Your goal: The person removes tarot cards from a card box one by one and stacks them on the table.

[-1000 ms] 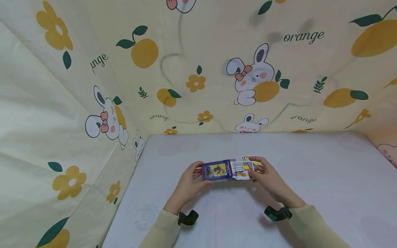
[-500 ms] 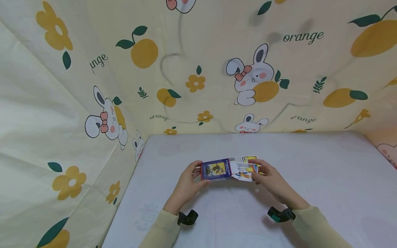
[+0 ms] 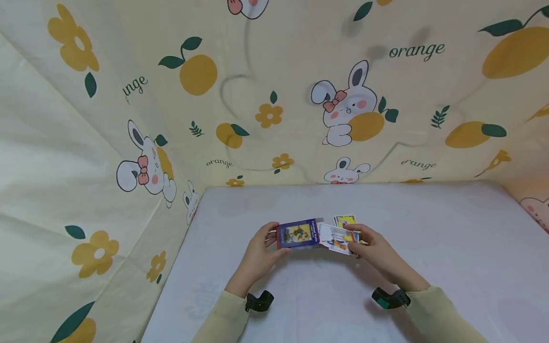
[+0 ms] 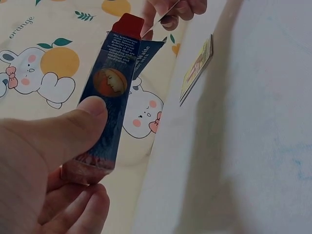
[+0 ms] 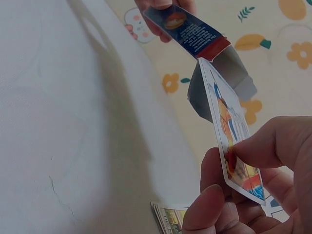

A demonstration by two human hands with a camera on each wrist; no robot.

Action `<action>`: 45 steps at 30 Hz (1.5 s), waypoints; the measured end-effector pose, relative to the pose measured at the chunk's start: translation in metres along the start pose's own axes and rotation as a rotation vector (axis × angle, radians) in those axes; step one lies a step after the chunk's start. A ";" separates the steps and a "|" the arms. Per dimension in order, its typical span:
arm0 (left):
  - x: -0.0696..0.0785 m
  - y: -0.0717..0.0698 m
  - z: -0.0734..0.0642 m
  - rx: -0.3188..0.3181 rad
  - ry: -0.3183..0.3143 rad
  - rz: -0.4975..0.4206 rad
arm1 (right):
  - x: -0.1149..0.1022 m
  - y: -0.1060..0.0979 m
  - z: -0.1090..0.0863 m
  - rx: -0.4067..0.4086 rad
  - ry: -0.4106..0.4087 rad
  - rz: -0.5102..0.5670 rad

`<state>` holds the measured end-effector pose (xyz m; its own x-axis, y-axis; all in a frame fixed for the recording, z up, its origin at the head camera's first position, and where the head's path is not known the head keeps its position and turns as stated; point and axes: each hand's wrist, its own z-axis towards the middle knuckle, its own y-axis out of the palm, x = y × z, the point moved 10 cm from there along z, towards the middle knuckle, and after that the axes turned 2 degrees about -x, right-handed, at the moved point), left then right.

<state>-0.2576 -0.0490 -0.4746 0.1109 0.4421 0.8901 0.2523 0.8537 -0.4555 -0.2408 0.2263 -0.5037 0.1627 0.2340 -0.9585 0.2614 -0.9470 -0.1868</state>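
Note:
In the head view my left hand (image 3: 259,253) grips a dark blue card box (image 3: 299,233) by its left end, raised over the table. The left wrist view has the thumb on the box's narrow side (image 4: 112,85), with red at both ends. My right hand (image 3: 379,252) pinches a picture card (image 3: 336,238) between thumb and fingers; whether several are stacked there, I cannot tell. Its far end is at the box's open end, where grey inner walls show in the right wrist view. Behind it, a small stack of cards (image 3: 344,220) lies on the table.
A white-covered table (image 3: 240,209) lies under both hands. At its back and left hangs a cloth (image 3: 296,62) printed with rabbits and oranges. Each wrist wears a black band camera (image 3: 260,301).
My right hand has moved slightly right and down, and the card has tilted and slid further out from the box's end. The left hand and box have barely shifted.

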 end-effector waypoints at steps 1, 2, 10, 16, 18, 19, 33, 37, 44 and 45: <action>0.000 0.000 0.000 0.001 -0.001 0.001 | 0.000 0.000 0.000 0.001 0.005 0.003; 0.000 0.000 0.000 0.002 -0.001 0.001 | 0.001 0.000 0.000 0.004 0.009 0.004; 0.000 -0.001 0.000 0.003 -0.004 0.002 | 0.005 -0.003 0.000 0.025 0.041 -0.010; 0.001 -0.001 0.000 -0.001 -0.003 0.004 | 0.008 -0.002 -0.001 -0.001 0.071 -0.039; 0.001 -0.001 0.000 -0.002 -0.004 0.004 | 0.009 -0.001 -0.001 -0.021 0.078 -0.050; 0.001 -0.001 0.000 -0.002 -0.003 0.003 | 0.009 0.000 -0.001 -0.034 0.076 -0.054; -0.005 -0.004 -0.001 -0.002 -0.012 0.006 | 0.001 -0.027 0.000 0.028 -0.013 -0.112; -0.006 -0.004 -0.001 -0.001 -0.016 0.010 | 0.005 -0.034 0.003 0.075 0.024 -0.115; -0.006 -0.004 -0.001 -0.002 -0.014 0.013 | 0.010 -0.050 0.005 0.197 0.071 -0.167; -0.006 -0.004 -0.001 -0.002 -0.014 0.013 | 0.010 -0.053 0.004 0.221 0.081 -0.173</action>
<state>-0.2588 -0.0555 -0.4779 0.1008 0.4566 0.8840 0.2525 0.8477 -0.4666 -0.2571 0.2774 -0.5048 0.2112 0.4048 -0.8897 0.0802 -0.9143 -0.3969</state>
